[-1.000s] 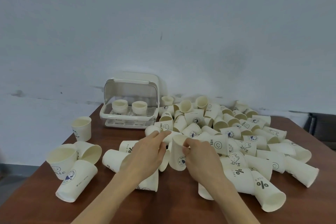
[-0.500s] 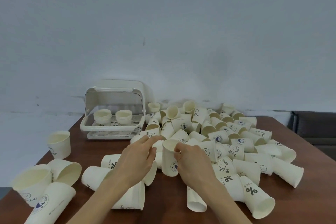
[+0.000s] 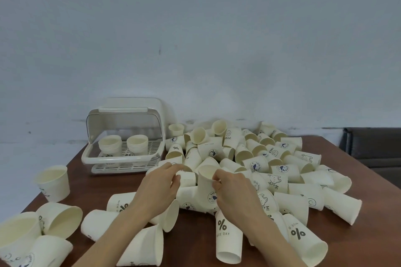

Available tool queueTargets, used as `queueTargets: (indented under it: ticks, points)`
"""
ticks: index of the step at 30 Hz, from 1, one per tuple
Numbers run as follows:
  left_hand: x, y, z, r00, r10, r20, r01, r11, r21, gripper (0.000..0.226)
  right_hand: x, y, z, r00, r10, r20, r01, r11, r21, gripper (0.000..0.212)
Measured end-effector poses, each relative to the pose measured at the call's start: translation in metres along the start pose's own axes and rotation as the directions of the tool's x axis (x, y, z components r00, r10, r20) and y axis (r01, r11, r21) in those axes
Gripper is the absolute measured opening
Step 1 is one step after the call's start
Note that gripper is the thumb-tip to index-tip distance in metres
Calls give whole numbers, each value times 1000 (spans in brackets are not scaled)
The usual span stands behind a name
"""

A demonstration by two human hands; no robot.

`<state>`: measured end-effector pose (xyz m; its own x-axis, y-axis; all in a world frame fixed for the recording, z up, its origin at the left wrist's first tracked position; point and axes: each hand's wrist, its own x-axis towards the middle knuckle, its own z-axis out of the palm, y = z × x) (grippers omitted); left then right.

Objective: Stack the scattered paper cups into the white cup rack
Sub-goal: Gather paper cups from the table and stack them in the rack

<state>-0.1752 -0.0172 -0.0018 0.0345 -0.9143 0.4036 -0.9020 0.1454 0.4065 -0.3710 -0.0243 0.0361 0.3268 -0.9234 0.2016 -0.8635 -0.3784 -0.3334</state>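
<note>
With your right hand [image 3: 233, 188] pinching the upright printed white paper cup [image 3: 206, 188] by its rim, and your left hand [image 3: 159, 184] closed on a lying cup [image 3: 186, 178], nest them squarely before carrying to the white plastic cup rack [image 3: 123, 149] at the brown wooden table's [image 3: 358, 245] far-left corner.

Two bare forearms, no sleeves, left hand [image 3: 159, 188] and right hand [image 3: 234, 191] without rings or gloves.
</note>
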Motion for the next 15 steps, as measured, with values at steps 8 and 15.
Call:
queueTargets:
  ticks: [8, 15]
  points:
    - [87, 4, 42, 994, -97, 50, 96, 995, 16, 34, 23, 22, -14, 999, 11, -52, -12, 1000, -19, 14]
    - [177, 16, 89, 932, -357, 65, 360, 933, -30, 27, 51, 38, -24, 996, -62, -62, 60, 998, -35, 19]
